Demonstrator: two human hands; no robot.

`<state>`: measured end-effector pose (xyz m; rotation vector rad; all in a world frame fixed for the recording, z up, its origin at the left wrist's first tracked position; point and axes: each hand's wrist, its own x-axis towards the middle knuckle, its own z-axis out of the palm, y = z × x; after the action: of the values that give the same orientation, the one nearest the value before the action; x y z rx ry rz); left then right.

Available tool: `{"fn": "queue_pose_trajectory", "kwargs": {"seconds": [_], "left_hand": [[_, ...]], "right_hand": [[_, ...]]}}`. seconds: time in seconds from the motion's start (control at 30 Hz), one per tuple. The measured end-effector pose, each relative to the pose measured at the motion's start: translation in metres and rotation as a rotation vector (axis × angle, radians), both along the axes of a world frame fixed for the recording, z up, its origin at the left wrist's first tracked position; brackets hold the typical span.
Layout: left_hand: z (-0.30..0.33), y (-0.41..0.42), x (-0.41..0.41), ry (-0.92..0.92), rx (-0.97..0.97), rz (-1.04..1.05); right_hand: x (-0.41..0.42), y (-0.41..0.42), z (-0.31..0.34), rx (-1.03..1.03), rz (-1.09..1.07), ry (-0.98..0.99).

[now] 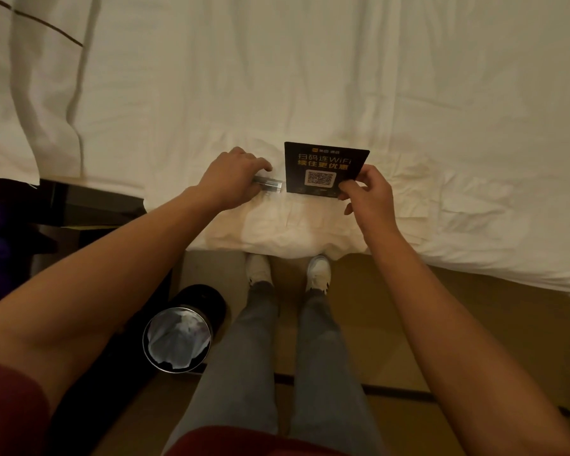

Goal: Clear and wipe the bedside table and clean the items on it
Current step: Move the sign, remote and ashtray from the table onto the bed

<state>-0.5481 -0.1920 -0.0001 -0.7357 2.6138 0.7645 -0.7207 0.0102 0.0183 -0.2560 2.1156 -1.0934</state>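
— Head view first. Which step?

— Clearing, by the look of it: items carried off the bench and being set down on the bed (310, 77). Right hand (366, 192) pinching the lower right corner of a dark card (324, 167), held upright just above the sheet, centre of frame. Left hand (231, 174) curled over a small clear holder (268, 185), fingertips closed on it, just left of the card's lower edge.

— And the card itself?

— Black, stiff, flat, gold lettering across the top, a white code square below. No visible smears, though too dim to judge dust.

— Next move?

— Probably laying both pieces flat on the sheet, or slotting the card into the holder; hard to say which. Needs a light grip on the card's edges, no bending, no fingerprints on the face.

— Anything else?

— Lined bin (176, 339) at lower left beside the legs. Dark bench edge (79, 199) at mid left, mostly out of frame.
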Motion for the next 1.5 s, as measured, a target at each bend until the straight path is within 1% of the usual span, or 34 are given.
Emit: {"fn": "queue_pose_trajectory", "kwargs": {"seconds": [0.4, 0.67, 0.77, 0.87, 1.0, 1.1, 1.2, 1.3, 1.4, 1.5], "left_hand": [[0.009, -0.001, -0.008, 0.081, 0.053, 0.051], [0.020, 0.003, 0.000, 0.112, 0.043, 0.092], [0.031, 0.006, 0.009, 0.132, 0.009, 0.148], [0.043, 0.009, 0.019, 0.168, -0.062, 0.200], [0.056, 0.020, 0.028, 0.230, -0.152, 0.328], [0.066, 0.031, 0.033, 0.333, -0.212, 0.459], [0.076, 0.031, 0.048, 0.454, -0.306, 0.638], [0.084, 0.031, 0.074, 0.514, -0.384, 0.749], [0.087, 0.031, 0.114, 0.539, -0.458, 0.817], [0.087, 0.030, 0.162, 0.533, -0.532, 0.886]], "right_hand": [[-0.009, 0.001, 0.006, 0.031, 0.041, 0.026], [-0.015, 0.007, 0.012, 0.012, 0.080, 0.054], [-0.016, 0.014, 0.021, -0.001, 0.011, 0.124], [-0.019, 0.016, 0.039, -0.074, -0.035, 0.270], [-0.025, 0.009, 0.066, -0.182, 0.085, 0.441], [-0.027, 0.005, 0.083, -0.227, 0.220, 0.545], [-0.022, -0.006, 0.102, -0.280, 0.328, 0.655], [-0.004, -0.026, 0.122, -0.378, 0.432, 0.747], [0.032, -0.054, 0.134, -0.472, 0.558, 0.777], [0.084, -0.083, 0.134, -0.517, 0.698, 0.755]]}}
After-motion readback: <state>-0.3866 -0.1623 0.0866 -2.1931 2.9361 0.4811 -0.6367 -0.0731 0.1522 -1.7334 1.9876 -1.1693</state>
